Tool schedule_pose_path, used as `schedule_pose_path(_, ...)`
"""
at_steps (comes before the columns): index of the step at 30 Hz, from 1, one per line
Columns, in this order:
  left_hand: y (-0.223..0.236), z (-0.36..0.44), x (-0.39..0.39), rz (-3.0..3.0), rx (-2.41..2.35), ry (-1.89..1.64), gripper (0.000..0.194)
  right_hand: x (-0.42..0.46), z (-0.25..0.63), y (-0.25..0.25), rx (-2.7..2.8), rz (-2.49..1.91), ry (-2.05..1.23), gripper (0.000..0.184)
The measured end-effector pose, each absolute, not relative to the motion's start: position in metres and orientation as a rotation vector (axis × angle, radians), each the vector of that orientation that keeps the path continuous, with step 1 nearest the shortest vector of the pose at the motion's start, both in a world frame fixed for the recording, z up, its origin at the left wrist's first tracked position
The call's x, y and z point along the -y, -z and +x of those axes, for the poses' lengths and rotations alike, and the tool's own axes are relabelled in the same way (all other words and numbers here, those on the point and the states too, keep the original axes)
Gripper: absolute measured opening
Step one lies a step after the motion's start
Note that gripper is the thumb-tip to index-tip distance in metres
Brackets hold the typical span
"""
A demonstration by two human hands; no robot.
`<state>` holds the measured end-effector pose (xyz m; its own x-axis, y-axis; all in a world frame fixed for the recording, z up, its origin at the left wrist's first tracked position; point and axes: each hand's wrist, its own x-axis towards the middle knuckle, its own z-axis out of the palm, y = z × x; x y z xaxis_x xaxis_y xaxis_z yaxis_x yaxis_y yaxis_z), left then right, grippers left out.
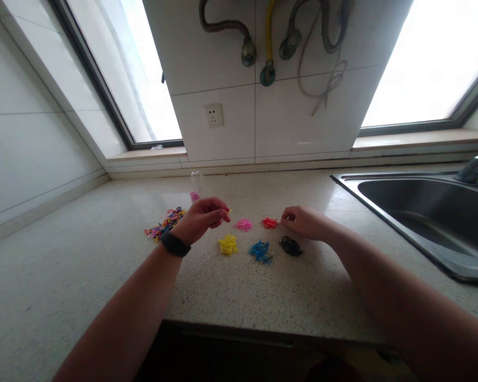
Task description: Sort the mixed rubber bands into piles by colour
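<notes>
My left hand (207,216), with a dark band on its wrist, is raised above the counter in a pinch; a tiny yellow bit, apparently a rubber band (230,210), shows at its fingertips. Below it lies a yellow pile of small rubber bands (228,244). My right hand (298,222) has its fingers curled together at the edge of a red pile (269,223); anything inside them is hidden. Between the hands is a pink pile (244,225). Nearer me are a blue pile (260,251) and a black pile (290,245). A mixed-colour heap (161,227) sits left, partly behind my left hand.
A clear container (196,181) stands behind my left hand, with a pink piece (194,196) beside it. The steel sink (426,223) is set into the speckled counter (239,297) on the right. Hoses and a socket (213,115) are on the tiled wall.
</notes>
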<state>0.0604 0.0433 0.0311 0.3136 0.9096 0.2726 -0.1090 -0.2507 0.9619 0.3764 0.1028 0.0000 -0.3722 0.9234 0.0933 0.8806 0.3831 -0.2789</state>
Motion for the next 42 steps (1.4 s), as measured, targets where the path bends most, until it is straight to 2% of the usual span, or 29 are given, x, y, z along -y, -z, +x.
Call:
schedule_pose_path(10,-0.036,0.058,-0.040,1.440,-0.699,-1.140,0.032,-0.101,0.376,-0.001,2.420,-1.578,-0.291,0.019)
schedule_pose_path(26,-0.025,0.047,-0.046,1.488,-0.537,-1.050,0.019,-0.098,0.373,-0.005,2.452,-1.618,-0.288,0.022)
schedule_pose_path(32,-0.022,0.047,-0.048,1.542,-0.584,-0.995,0.023,-0.095,0.371,-0.008,2.464,-1.619,-0.262,0.022)
schedule_pose_path(42,-0.025,0.050,-0.046,1.513,-0.542,-1.044,0.017,-0.093,0.372,-0.007,2.470,-1.626,-0.249,0.023)
